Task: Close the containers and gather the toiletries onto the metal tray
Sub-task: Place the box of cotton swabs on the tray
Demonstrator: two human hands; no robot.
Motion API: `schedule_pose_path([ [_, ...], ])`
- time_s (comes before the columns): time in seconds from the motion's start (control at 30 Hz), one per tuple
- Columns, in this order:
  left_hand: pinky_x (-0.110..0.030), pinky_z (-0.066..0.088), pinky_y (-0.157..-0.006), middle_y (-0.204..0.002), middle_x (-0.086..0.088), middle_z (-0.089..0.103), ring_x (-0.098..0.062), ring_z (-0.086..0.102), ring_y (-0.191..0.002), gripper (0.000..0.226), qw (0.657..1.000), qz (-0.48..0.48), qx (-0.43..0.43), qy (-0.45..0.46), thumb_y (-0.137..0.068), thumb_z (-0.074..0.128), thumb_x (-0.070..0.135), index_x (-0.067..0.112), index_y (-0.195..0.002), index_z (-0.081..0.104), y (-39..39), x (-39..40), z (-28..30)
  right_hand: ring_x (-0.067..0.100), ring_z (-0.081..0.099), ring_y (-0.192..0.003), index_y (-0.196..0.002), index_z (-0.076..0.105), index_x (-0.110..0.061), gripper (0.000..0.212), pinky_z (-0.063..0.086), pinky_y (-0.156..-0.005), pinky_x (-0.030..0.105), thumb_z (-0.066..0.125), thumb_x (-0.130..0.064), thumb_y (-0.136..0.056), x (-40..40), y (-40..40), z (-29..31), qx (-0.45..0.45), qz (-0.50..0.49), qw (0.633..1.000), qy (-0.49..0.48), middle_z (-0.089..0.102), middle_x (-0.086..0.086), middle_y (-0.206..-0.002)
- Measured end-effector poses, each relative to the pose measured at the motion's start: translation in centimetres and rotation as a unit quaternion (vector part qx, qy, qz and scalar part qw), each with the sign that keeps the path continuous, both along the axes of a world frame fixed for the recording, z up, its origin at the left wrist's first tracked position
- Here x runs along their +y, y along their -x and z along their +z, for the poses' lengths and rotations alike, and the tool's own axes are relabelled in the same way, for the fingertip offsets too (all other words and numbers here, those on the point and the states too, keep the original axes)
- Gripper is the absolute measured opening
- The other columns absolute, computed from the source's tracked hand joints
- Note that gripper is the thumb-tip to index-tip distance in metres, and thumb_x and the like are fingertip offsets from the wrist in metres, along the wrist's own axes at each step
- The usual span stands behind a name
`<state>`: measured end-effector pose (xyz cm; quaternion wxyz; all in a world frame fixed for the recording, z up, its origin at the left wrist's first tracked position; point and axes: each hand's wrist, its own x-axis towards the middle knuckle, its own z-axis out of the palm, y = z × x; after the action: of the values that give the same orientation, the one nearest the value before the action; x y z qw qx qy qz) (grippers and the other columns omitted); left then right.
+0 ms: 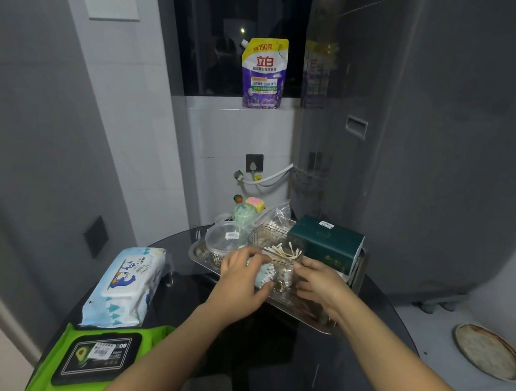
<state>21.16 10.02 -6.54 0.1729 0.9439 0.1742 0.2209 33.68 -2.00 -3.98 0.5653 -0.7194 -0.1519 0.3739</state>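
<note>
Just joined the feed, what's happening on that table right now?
A person is working over the metal tray on the dark table. The left hand holds a bundle of cotton swabs beside a clear jar, and the right hand steadies it. Two wipe packs lie off the tray.
</note>
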Motion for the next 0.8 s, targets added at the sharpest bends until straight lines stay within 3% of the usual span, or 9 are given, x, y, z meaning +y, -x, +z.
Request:
schedule_pose_path([
  [0.1, -0.033, 0.014, -0.113, -0.134, 0.006, 0.036, -0.015, 0.027, -0.131, 0.044, 1.000, 0.011, 0.009, 0.015, -0.088, 0.051, 0.042, 0.026, -0.129, 0.045, 0.6, -0.9, 0.6, 0.027, 0.049, -0.126, -0.135, 0.049, -0.014, 0.040, 0.045, -0.101, 0.039, 0.051, -0.020, -0.095, -1.1, 0.4, 0.0, -0.014, 0.025, 0.999, 0.024, 0.053, 0.008, -0.136],
  [0.23, -0.033, 0.016, -0.113, -0.133, 0.004, 0.038, -0.014, 0.028, -0.132, 0.043, 0.999, 0.035, -0.006, 0.026, -0.090, 0.051, 0.039, 0.025, -0.130, 0.045, 2.9, -2.0, 1.9, 0.021, 0.058, -0.114, -0.123, 0.060, -0.015, 0.035, 0.044, -0.103, 0.040, 0.053, -0.021, -0.089, -1.6, 3.1, 0.9, -0.168, -0.048, 0.984, 0.046, 0.061, 0.000, -0.126],
  [0.33, -0.034, 0.019, -0.112, -0.131, 0.002, 0.042, -0.016, 0.032, -0.130, 0.042, 0.997, 0.066, -0.010, 0.034, -0.090, 0.051, 0.038, 0.022, -0.129, 0.047, 5.5, -2.4, 2.6, 0.017, 0.059, -0.109, -0.115, 0.065, -0.015, 0.029, 0.044, -0.100, 0.032, 0.053, -0.016, -0.089, -1.7, 6.4, 2.0, -0.204, -0.035, 0.978, 0.018, 0.063, -0.005, -0.117],
  [0.5, -0.037, 0.024, -0.109, -0.126, -0.002, 0.047, -0.021, 0.039, -0.126, 0.038, 0.988, 0.145, -0.002, 0.057, -0.090, 0.052, 0.035, 0.022, -0.126, 0.050, 11.0, -2.7, 2.9, 0.011, 0.057, -0.096, -0.107, 0.068, -0.011, 0.024, 0.049, -0.098, 0.039, 0.052, -0.012, -0.089, -1.7, 11.6, 2.8, -0.180, 0.001, 0.984, -0.015, 0.064, -0.001, -0.111],
  [0.63, -0.039, 0.025, -0.110, -0.129, -0.005, 0.047, -0.027, 0.040, -0.127, 0.039, 0.964, 0.247, 0.040, 0.089, -0.090, 0.051, 0.035, 0.020, -0.126, 0.050, 15.9, -2.4, 2.3, 0.024, 0.062, -0.098, -0.106, 0.068, -0.003, 0.026, 0.048, -0.096, 0.043, 0.054, -0.017, -0.089, -1.2, 16.2, 2.5, -0.161, 0.076, 0.984, 0.000, 0.069, 0.007, -0.105],
  [0.7, -0.039, 0.027, -0.109, -0.132, -0.007, 0.046, -0.031, 0.040, -0.127, 0.038, 0.951, 0.285, 0.060, 0.108, -0.091, 0.049, 0.033, 0.019, -0.126, 0.050, 18.2, -2.0, 1.9, 0.018, 0.059, -0.093, -0.112, 0.066, -0.008, 0.028, 0.051, -0.089, 0.038, 0.055, -0.022, -0.090, -0.5, 18.3, 1.9, -0.129, 0.112, 0.985, 0.012, 0.065, 0.003, -0.101],
  [0.8, -0.039, 0.028, -0.109, -0.135, -0.010, 0.046, -0.030, 0.040, -0.129, 0.036, 0.939, 0.314, 0.077, 0.120, -0.092, 0.046, 0.029, 0.016, -0.126, 0.051, 21.2, -1.0, 1.2, 0.018, 0.055, -0.088, -0.115, 0.062, 0.001, 0.037, 0.052, -0.072, 0.031, 0.055, -0.027, -0.091, 0.8, 20.9, 0.9, -0.100, 0.137, 0.985, 0.037, 0.063, 0.022, -0.117],
])
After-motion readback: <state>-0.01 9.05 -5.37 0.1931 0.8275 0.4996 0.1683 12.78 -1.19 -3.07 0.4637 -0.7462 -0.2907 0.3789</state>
